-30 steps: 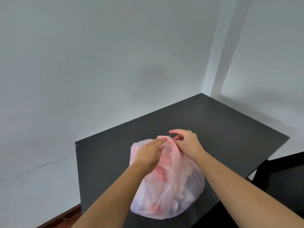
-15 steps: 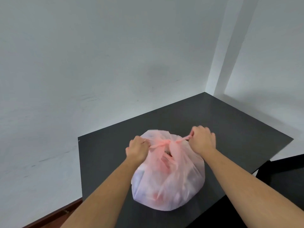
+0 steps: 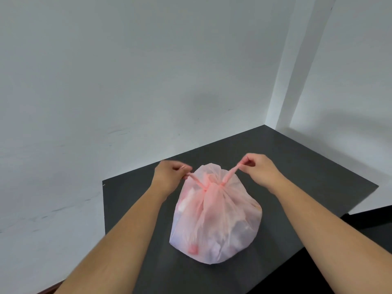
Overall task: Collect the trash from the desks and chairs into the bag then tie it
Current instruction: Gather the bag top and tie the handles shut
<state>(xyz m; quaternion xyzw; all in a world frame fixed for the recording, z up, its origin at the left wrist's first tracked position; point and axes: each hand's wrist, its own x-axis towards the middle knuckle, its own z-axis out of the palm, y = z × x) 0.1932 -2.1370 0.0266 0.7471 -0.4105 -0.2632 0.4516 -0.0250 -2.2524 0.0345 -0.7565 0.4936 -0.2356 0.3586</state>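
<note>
Now both hands are pinched shut on the twisted ends of the pink bag [image 3: 216, 217], one end apiece, with the knot [image 3: 212, 186] sitting between them and lower than either set of fingertips. The left hand [image 3: 169, 177] has its fingers curled into a loose fist; the left handle [image 3: 194, 179] comes out from under its fingers [image 3: 184, 168] and runs down and inward to the knot. The right hand [image 3: 262, 168] grips the right handle [image 3: 231, 172] between thumb and the fingertips [image 3: 246, 161], and that strand drops from the pinch down and inward to the same knot. Both strands look taut, though how tightly the knot is drawn is hard to judge through the gathered plastic.

Below the knot the bag swells out full and rounded, resting on the black desk [image 3: 318, 177] directly beneath and just nearer the person than the two fists. Pale shapes and a small red piece [image 3: 192, 249] show dimly through the thin plastic; what they are cannot be told. The bare desk surface stretches away beyond the fingertips to the corner where the white wall [image 3: 127, 81] meets a white pillar [image 3: 297, 71]. Outward of the right hand, past the desk edge, something dark [image 3: 373, 225] sits low at the frame's side. Both forearms reach in from the bottom edge and spread apart either side of the bag.
</note>
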